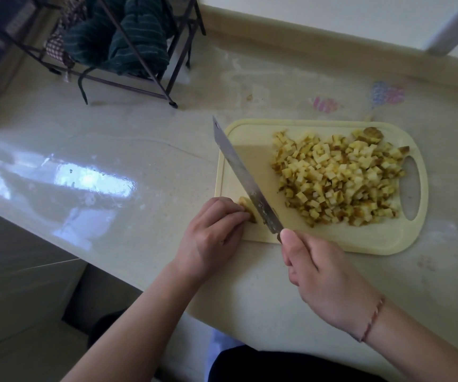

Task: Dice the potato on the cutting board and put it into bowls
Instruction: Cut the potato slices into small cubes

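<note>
1. presently, the left hand [211, 232] sits at the near-left corner of the cutting board [250, 161], fingers curled down and pinching the last uncut potato piece [248, 209] against the board; the curl looks meant to keep the fingertips back from the edge of the blade.
2. the right hand [321, 274] is wrapped round the handle of the knife [245, 177], thumb laid up toward the blade. the blade runs diagonally across the left part of the board, just beside the held piece, its tip pointing away from the person; whether the edge touches the board cannot be told.
3. the diced potato [341, 177] lies heaped on the right half of the board, reaching almost to the handle slot. pushed there, it leaves a bare working strip on the left.
4. judgement: dicing is nearly finished. no bowls are in view, so the transfer step has not begun.
5. the board rests on a pale, glossy desk [112, 161] that reflects window light, with faint coloured marks beyond the board.
6. a dark metal rack [150, 64] hung with striped cloths stands at the far left, near a cream wall.
</note>
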Tool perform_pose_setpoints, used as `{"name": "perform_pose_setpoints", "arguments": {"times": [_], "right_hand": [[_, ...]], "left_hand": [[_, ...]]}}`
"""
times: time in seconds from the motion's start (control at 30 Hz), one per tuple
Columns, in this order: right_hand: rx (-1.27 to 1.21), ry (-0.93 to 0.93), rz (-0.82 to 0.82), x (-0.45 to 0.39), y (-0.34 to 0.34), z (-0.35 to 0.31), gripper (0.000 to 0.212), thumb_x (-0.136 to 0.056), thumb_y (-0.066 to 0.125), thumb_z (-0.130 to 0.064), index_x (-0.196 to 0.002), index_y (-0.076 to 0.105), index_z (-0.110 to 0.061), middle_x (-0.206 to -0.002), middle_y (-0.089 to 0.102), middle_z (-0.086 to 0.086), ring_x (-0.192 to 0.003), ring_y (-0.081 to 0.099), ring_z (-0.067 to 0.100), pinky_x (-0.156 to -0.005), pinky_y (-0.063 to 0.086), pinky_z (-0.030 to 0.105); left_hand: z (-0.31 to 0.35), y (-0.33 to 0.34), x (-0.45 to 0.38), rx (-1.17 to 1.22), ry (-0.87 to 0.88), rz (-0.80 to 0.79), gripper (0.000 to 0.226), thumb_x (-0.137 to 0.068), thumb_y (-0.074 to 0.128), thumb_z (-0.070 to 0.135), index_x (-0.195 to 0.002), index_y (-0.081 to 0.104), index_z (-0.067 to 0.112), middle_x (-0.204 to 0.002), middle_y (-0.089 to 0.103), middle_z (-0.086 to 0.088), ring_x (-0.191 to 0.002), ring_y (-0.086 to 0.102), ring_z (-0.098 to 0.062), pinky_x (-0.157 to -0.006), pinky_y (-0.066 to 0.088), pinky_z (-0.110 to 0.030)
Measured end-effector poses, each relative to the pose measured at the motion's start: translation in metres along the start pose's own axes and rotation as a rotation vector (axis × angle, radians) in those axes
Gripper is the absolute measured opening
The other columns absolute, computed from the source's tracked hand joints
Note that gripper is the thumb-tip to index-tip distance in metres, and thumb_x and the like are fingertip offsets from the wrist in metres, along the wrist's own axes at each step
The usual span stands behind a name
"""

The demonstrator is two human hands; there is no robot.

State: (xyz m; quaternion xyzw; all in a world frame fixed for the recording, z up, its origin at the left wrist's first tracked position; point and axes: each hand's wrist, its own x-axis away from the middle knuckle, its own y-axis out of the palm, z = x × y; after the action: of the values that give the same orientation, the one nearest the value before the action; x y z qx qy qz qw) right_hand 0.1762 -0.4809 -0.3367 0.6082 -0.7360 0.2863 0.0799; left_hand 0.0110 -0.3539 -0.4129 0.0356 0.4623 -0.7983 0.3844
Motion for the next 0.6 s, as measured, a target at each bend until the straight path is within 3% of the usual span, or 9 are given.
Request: {"name": "perform_pose_setpoints", "arguments": {"times": [0.1,0.33,0.6], "right_hand": [[-0.040,-0.010,-0.026,0.008,0.000,-0.004,0.068,-0.084,0.027,-0.073,-0.069,0.045,-0.009,-0.047,0.034,-0.007,-0.045,0.032,0.008,-0.050,0.027,0.033],[0.064,-0.040,-0.013,0.018,0.004,-0.009,0.057,-0.086,0.024,-0.069,-0.064,0.045,-0.021,-0.046,0.042,-0.008,-0.043,0.038,0.009,-0.048,0.034,0.033],[0.096,-0.065,0.018,0.017,0.008,-0.006,0.054,-0.089,0.024,-0.067,-0.062,0.043,-0.025,-0.052,0.048,-0.001,-0.046,0.045,0.010,-0.050,0.037,0.031]], "left_hand": [[0.004,-0.004,0.001,-0.007,0.011,-0.012,0.004,-0.087,0.072,-0.007,-0.090,0.075,-0.007,-0.090,0.068,-0.017,-0.086,0.065,-0.030,-0.082,0.054,-0.032],[0.005,-0.006,-0.005,-0.012,0.009,-0.021,0.003,-0.084,0.074,-0.003,-0.083,0.074,-0.005,-0.089,0.071,-0.015,-0.082,0.067,-0.031,-0.074,0.055,-0.035],[0.001,-0.004,-0.004,-0.019,0.009,-0.041,0.004,-0.087,0.073,-0.001,-0.086,0.076,-0.005,-0.092,0.072,-0.014,-0.084,0.068,-0.033,-0.076,0.057,-0.037]]}}
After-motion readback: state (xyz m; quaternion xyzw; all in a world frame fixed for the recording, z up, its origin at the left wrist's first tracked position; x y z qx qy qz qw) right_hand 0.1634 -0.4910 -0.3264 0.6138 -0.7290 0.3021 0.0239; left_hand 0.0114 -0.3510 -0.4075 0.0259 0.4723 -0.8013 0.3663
